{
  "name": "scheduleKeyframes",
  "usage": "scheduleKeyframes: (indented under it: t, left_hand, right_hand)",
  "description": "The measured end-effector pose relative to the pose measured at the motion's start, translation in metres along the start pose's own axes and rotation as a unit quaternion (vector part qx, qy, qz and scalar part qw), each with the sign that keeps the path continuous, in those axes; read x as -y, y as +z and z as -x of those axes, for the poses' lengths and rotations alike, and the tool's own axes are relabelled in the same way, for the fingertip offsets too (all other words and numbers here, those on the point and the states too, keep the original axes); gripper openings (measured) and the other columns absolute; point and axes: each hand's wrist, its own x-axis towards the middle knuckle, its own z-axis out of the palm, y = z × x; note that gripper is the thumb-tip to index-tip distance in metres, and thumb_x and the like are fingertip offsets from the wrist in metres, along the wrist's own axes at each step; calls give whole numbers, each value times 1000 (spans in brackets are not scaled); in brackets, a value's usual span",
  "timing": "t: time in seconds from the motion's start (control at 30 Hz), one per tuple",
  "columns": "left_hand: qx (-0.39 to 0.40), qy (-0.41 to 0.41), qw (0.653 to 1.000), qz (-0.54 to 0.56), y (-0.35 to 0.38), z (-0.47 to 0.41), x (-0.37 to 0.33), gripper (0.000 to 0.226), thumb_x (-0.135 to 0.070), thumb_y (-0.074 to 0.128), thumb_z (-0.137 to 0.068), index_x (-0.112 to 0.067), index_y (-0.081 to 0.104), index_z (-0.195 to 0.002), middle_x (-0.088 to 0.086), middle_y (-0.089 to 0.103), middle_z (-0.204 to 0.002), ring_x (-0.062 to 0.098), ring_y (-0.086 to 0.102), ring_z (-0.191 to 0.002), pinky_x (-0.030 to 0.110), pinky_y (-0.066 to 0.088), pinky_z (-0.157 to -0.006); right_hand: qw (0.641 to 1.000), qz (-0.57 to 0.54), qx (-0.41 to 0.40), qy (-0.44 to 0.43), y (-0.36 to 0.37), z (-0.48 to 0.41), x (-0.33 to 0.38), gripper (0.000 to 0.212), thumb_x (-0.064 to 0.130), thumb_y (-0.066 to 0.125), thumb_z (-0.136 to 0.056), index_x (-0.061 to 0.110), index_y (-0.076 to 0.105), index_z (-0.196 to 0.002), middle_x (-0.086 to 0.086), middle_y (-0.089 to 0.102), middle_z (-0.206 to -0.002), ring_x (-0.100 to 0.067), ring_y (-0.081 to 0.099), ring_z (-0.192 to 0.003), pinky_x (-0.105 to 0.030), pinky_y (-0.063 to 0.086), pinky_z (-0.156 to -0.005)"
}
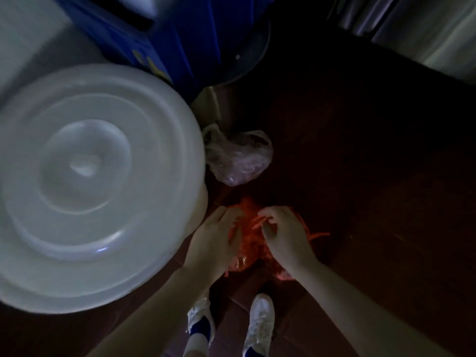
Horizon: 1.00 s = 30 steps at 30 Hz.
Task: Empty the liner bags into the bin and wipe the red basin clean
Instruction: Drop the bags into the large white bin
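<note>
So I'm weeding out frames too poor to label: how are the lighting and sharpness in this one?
Head view: very dim, with the floor nearly black at right. The white lid is the brightest area, with a small glare spot and soft, smeared edges. The red bag, left hand and right hand are slightly blurred. Wide-angle bending shows toward the frame edges.

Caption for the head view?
Left hand and right hand grip an orange bag on the floor beside a white lid; a clear bag lies beyond.

Both forearms reaching down, left hand (215, 237) and right hand (283, 234) pinching orange liner bag (248, 215), fingers curled
</note>
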Motion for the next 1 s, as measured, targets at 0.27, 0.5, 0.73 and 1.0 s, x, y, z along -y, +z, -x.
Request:
scheduleKeyframes:
  t: [0.27, 0.5, 0.73, 1.0]
  left_hand:
    - [-218, -112, 969, 17, -155, 37, 36, 31, -3, 72, -80, -16, 66, -107, -4, 63, -99, 9, 61, -85, 29, 51, -77]
    - [-146, -251, 948, -129, -249, 74, 141, 54, -26, 78, -78, -18, 59, -128, 10, 53, -131, 35, 45, -121, 50, 44, -98]
    - [-38, -175, 964, -197, -269, 77, 222, 66, -53, 63, -85, -30, 43, -143, 3, 27, -155, 27, 22, -142, 48, 33, -110]
    - [29, -108, 966, -233, -269, 83, 277, 67, -58, 50, -90, -36, 25, -149, -2, 13, -160, 22, 15, -145, 43, 18, -118]
  right_hand:
    - [985, 28, 9, -173, -2, -20, 169, 25, 11, 59, -90, 16, 63, -114, 0, 60, -113, -16, 57, -105, -29, 47, -91]
    - [941, 176, 142, -251, 84, -55, 270, 50, 30, 64, -90, 22, 47, -136, -4, 45, -133, -24, 46, -119, -30, 38, -100]
    - [895, 340, 139, -255, 174, -113, 317, 53, 32, 63, -89, 18, 46, -137, -9, 42, -135, -31, 44, -118, -35, 40, -97]
    - [896, 381, 119, -195, 205, -131, 309, 38, 14, 61, -90, 15, 55, -128, -13, 49, -122, -35, 49, -110, -37, 41, -94]
